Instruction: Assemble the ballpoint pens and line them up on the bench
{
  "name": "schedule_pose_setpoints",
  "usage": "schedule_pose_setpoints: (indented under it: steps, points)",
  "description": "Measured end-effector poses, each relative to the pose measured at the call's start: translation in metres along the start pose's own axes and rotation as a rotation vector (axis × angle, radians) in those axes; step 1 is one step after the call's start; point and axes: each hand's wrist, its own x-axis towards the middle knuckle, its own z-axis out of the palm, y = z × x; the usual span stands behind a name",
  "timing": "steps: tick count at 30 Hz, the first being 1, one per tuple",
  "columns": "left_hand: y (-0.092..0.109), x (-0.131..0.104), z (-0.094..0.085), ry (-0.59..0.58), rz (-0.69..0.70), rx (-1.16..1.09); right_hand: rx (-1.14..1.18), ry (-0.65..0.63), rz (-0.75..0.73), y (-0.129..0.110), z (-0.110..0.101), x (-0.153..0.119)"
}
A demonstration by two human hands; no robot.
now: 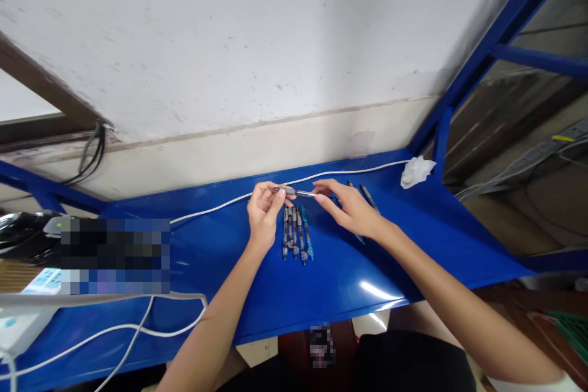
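Pen [290, 191] in left fingers [278, 198]; grip of right fingers [329, 208] unclear; blue table [333, 285], scuffed wall [220, 49].

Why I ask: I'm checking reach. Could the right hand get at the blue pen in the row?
Probably yes: the blue pen is the one in the row nearest the right hand, with nothing visible between.

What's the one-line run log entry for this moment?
left hand: holding pen | right hand: at its thin end, grip unclear | blue table: row of pens, crumpled white wad
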Motion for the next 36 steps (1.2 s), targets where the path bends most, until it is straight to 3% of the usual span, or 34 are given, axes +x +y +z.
schedule_pose_setpoints:
  steps: [2, 5, 10, 17, 22, 27, 32, 36]
  points:
    - [-0.001, 0.001, 0.000, 0.024, -0.022, -0.031, -0.068, -0.070, -0.096, 0.002, 0.011, 0.025]
    - [-0.001, 0.002, -0.002, 0.072, -0.040, -0.037, -0.196, -0.071, -0.190, 0.016, 0.025, 0.044]
    - [0.001, 0.006, -0.005, 0.196, -0.083, -0.035, -0.340, 0.050, -0.230, 0.042, 0.035, 0.034]
    - [-0.003, 0.009, -0.009, 0.261, -0.135, -0.070, -0.400, 0.138, -0.219, 0.048, 0.021, 0.026]
    - [-0.003, 0.006, -0.008, 0.209, -0.140, -0.016, -0.407, 0.140, -0.233, 0.044, 0.022, 0.026]
    - [0.002, 0.001, -0.004, 0.061, -0.182, 0.042, -0.377, 0.118, -0.259, 0.040, 0.026, 0.024]
    - [0.004, -0.003, 0.002, -0.072, -0.216, 0.039, -0.224, 0.060, -0.245, 0.039, 0.034, 0.021]
    - [0.004, -0.003, 0.004, -0.105, -0.238, 0.055, -0.130, -0.010, -0.215, 0.037, 0.039, 0.019]
